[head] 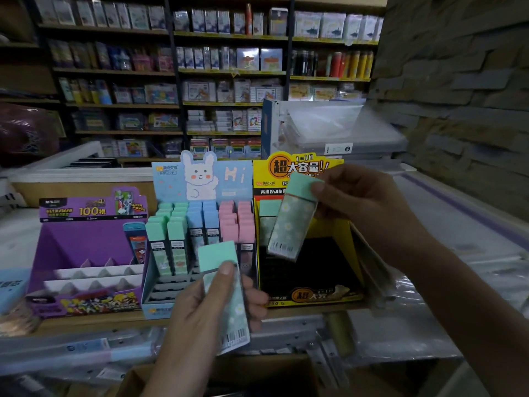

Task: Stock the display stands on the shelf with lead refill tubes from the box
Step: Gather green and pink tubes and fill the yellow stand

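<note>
**Right tube** point(292, 222): mint cap, daisy-print body, barcode end down. Tilted, cap leaning right. In the air over the back-left of the yellow stand point(310, 295), just beside the stocked tube point(268, 213). Not yet seated.

**Left tube** point(226, 293): same type. Cap up, barcode end low and toward the cam. Held in front of the blue stand point(200, 179), lower than the right tube, clear of any slot.

**Right hand** point(369, 213): pinches the right tube at the cap end, thumb on the cap face, other fingers curled behind.

**Left hand** point(200, 319): grips the left tube mid-body, thumb tip at the cap's lower edge, fingers wrapped round the back.

**Yellow stand**: one mint-cap tube seen, back-left. Rest of the interior is dark, so the slot layout can't be made out.

**Blue stand**: bunny header. Rows of mint, blue and pink caps at the back, grey slots showing in front.

**Purple stand** point(86, 239): far left, one tube at its right side, white dividers in front.

**Shelf** point(86, 322): wooden edge, all three stands on it side by side.

**Box** point(134, 379): cardboard, bottom of frame below the shelf. Contents not visible.

**Step (est.)**: placing phase, yellow stand. Likely early, since plenty of room shows.

**Next (est.)**: bring the right tube upright and lower it barcode-first next to the stocked tube. Let go only once it's seated. The left tube goes in after, then more from the box.
</note>
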